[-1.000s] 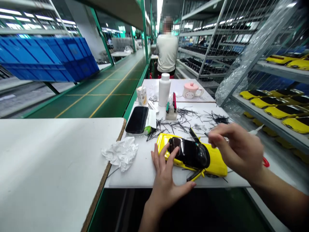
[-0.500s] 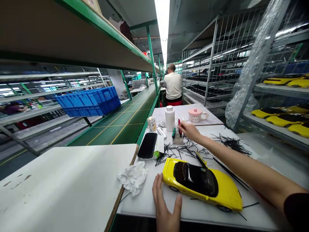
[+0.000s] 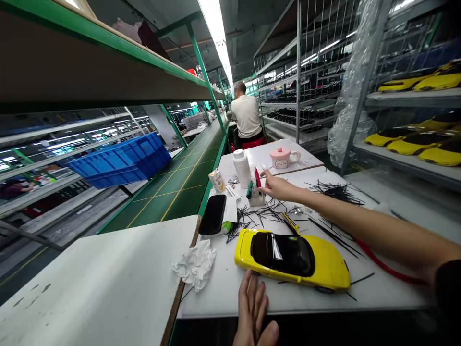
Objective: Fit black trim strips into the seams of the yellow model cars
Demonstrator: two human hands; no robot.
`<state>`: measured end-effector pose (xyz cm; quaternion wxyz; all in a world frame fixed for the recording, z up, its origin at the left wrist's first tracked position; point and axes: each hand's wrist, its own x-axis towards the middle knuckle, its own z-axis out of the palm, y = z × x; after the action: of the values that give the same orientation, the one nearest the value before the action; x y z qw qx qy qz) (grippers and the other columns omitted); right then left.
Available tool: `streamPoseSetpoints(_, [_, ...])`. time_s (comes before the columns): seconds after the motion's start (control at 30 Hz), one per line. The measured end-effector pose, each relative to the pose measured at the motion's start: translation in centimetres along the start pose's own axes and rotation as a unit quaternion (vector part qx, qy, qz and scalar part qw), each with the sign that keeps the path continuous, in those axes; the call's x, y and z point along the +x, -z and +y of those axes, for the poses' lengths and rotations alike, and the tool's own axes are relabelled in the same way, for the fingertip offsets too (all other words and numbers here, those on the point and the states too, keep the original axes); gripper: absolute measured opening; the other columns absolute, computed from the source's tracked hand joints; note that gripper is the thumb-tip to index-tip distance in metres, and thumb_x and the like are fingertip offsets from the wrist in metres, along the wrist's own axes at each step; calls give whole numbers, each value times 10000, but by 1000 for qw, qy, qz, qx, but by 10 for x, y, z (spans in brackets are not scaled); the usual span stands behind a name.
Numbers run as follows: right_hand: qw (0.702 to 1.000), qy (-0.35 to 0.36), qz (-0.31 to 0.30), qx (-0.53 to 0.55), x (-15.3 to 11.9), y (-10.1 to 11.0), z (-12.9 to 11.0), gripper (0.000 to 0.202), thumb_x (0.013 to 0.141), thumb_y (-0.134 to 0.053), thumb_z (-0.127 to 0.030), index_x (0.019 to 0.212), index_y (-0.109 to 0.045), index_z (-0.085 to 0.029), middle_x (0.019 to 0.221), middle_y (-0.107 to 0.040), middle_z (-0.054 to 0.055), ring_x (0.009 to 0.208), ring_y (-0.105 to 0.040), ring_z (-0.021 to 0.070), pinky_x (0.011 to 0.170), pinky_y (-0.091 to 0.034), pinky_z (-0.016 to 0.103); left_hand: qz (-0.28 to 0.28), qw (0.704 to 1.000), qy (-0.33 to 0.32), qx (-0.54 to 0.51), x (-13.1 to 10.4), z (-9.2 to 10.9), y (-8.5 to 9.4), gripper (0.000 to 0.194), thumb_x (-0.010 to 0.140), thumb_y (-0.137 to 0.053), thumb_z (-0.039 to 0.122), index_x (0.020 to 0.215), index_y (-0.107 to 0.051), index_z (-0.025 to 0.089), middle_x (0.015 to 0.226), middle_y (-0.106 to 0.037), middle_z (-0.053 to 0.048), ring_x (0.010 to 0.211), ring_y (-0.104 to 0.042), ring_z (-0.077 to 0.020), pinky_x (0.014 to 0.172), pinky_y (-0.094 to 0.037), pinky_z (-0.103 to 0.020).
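Observation:
A yellow model car (image 3: 328, 262) with a dark roof stands on the white table, its far-side door swung out. My left hand (image 3: 252, 307) lies just in front of the car's rear, palm turned up and fingers apart, holding nothing. My right hand (image 3: 275, 186) reaches over the table to a small clear holder (image 3: 257, 199) with red and green pens or tools. Its thumb and forefinger are apart beside the red one (image 3: 257, 178). Thin black strips (image 3: 264, 211) lie scattered between the holder and the car.
A black phone (image 3: 213, 214), crumpled tissue (image 3: 196, 265), small box (image 3: 216, 181), white bottle (image 3: 241, 168) and pink lidded cup (image 3: 281, 158) stand around. A green conveyor (image 3: 180, 187) runs along the left. A person (image 3: 246, 117) sits ahead. Shelves at right hold yellow cars (image 3: 442, 152).
My left hand has drawn back from the car's rear corner and turned palm up. My right hand's fingers have parted at the holder. The view has shifted and tilted.

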<state>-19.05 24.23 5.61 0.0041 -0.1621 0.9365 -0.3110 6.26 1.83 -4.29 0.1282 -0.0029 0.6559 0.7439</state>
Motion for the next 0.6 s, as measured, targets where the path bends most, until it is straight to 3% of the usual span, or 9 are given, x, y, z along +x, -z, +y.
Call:
streamPoseSetpoints(0.1, [997,0,-76,13,-65,12,18,528,941,-547,-487,1336,-473,-145,798,-695,66,699,-652,205,677,-510,320,3,999,-27,37,-4,-3,3,1118,759,-677,667,1550,-10,246,1644,-78,-153,1512,-119,-350,1221,-217,-487])
streamPoseSetpoints(0.17, [992,-6,-125,32,-115,14,30,503,932,-521,-523,1311,-490,-194,818,-723,67,704,-678,226,654,-511,307,14,996,-73,58,-2,-3,-1,1008,813,-643,627,1555,-67,260,1649,-85,-127,1514,-103,-341,1225,-212,-489])
streamPoseSetpoints(0.23, [993,-18,-107,53,-162,9,38,475,985,-386,-498,1370,-400,-221,1071,-719,94,948,-687,242,833,-524,347,29,990,-114,82,7,0,-9,903,855,-614,588,1551,-127,282,1645,-129,-114,1506,-149,-336,1215,-244,-497])
streamPoseSetpoints(0.33, [987,-66,-53,139,-216,-4,40,466,982,-374,-545,1333,-416,-241,1181,-686,110,1071,-666,260,911,-528,397,30,983,-111,143,33,17,-22,794,907,-576,501,1543,-147,295,1640,-168,-107,1486,-239,-304,1200,-281,-485])
streamPoseSetpoints(0.47, [959,-53,-101,260,-255,-17,10,419,994,-422,-456,1369,-455,-274,1345,-605,100,1232,-593,232,1033,-492,370,-34,979,-90,178,78,51,-29,692,917,-570,402,1506,-259,211,1594,-301,-139,1464,-317,-259,1189,-322,-423])
streamPoseSetpoints(0.53, [951,-33,-150,270,-260,-18,-14,427,967,-472,-418,1357,-508,-246,1408,-557,100,1293,-545,232,1088,-449,358,-25,968,-106,224,93,66,-28,606,929,-551,395,1469,-354,204,1557,-377,-132,1436,-377,-258,1170,-360,-416])
streamPoseSetpoints(0.6, [943,-18,-189,273,-258,-16,-34,496,923,-537,-363,1393,-498,-211,1441,-527,103,1334,-506,232,1119,-415,341,-10,958,-115,263,97,77,-27,558,918,-573,377,1433,-431,216,1548,-394,-122,1450,-349,-277,1195,-302,-465])
